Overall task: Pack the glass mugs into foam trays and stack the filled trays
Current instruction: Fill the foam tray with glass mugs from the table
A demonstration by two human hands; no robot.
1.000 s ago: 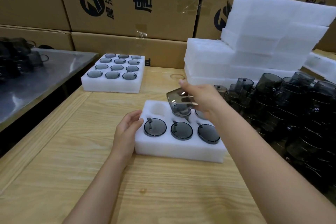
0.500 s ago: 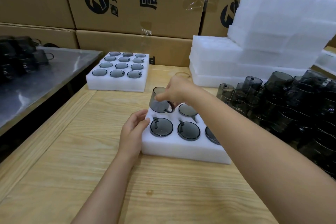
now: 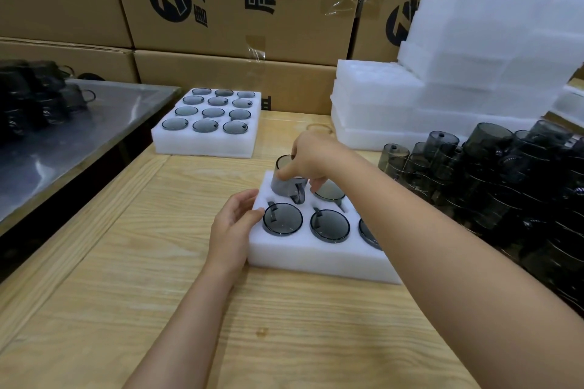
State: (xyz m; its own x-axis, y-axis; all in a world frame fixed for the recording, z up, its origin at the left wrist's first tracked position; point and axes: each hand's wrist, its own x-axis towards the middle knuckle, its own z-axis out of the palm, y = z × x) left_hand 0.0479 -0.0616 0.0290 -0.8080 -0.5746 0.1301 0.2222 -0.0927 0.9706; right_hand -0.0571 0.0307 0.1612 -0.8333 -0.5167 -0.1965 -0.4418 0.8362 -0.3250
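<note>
Pale wooden table [image 3: 151, 262] before stacked cardboard boxes [image 3: 240, 3]. Right hand [image 3: 316, 155] pinches a grey mug [image 3: 286, 186] by its rim, over the near foam tray's [image 3: 316, 259] far-left pocket. Left hand [image 3: 234, 227] rests loose-fingered on that tray's left edge. Four seated mugs show there; twelve fill the far tray [image 3: 202, 147].

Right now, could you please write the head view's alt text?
The right hand holds a grey glass mug at the back-left pocket of the near foam tray; the left hand rests on its edge. A filled tray sits behind.
</note>
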